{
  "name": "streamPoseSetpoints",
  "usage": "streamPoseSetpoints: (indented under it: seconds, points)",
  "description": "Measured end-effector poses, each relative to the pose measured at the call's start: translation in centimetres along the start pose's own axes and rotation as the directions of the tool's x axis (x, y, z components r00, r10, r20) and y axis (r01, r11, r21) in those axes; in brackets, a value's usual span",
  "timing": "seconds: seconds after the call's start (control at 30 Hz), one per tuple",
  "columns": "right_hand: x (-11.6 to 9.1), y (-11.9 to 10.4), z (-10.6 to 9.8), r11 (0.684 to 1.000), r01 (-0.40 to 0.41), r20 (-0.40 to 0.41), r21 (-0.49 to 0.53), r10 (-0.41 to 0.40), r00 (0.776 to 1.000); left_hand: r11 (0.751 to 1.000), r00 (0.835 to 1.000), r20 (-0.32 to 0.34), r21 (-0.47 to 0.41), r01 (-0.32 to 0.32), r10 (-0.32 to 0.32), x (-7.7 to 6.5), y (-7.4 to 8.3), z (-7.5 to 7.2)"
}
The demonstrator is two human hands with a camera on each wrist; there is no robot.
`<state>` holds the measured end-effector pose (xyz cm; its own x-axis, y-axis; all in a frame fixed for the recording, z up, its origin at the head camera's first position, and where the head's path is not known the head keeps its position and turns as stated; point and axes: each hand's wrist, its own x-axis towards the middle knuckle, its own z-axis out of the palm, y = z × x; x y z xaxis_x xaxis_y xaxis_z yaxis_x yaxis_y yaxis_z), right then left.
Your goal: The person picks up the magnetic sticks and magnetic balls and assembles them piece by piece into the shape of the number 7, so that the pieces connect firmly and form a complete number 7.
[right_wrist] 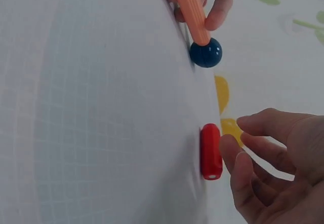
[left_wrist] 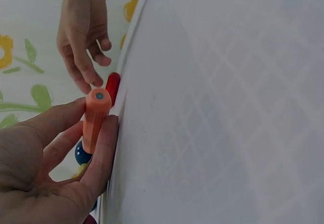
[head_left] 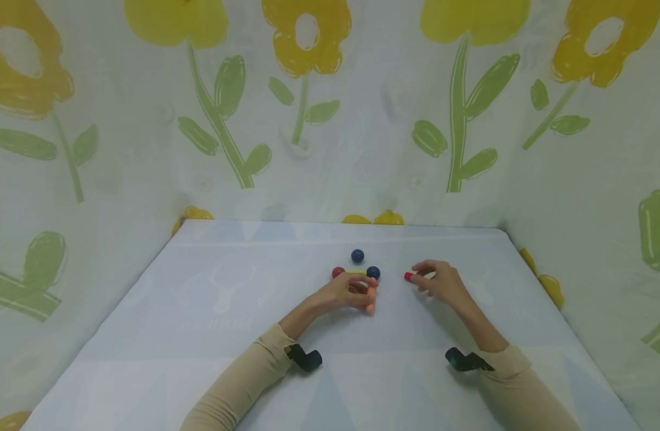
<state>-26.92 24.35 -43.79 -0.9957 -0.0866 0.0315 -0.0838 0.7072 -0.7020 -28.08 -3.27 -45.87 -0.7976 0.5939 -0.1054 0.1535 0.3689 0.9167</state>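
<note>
My left hand (head_left: 337,294) pinches an orange ribbed rod (left_wrist: 96,117) between thumb and fingers; a small metal disc shows in its end. In the right wrist view the rod's far end meets a dark blue ball (right_wrist: 206,53). That ball, a yellow rod (head_left: 356,272) and a dark red ball (head_left: 337,272) form a row just beyond the left hand. My right hand (head_left: 441,281) hovers with loosely bent, parted fingers beside a short red rod (right_wrist: 210,152), which lies on the table. Its fingertips are right at the rod without closing round it.
A second dark blue ball (head_left: 358,256) sits behind the row. The pale printed table (head_left: 227,335) ends at a back edge against flower-patterned cloth (head_left: 356,167), which also hangs at both sides. Black devices (head_left: 307,359) protrude from both cuffs.
</note>
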Motion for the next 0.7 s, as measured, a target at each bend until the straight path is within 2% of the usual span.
streamPoseSetpoints:
  seconds: [0.27,0.7]
  points:
    - [0.2,0.7,0.1,0.999,-0.033,-0.018,-0.025,0.032,0.999,1.000,1.000,0.004,0.001,-0.006,0.006,0.1,-0.3,0.0]
    - [0.7,1.4,0.4,0.999,-0.007,-0.020,-0.053,0.005,1.000,1.000,1.000,-0.001,0.006,-0.003,0.003,0.1,-0.4,0.1]
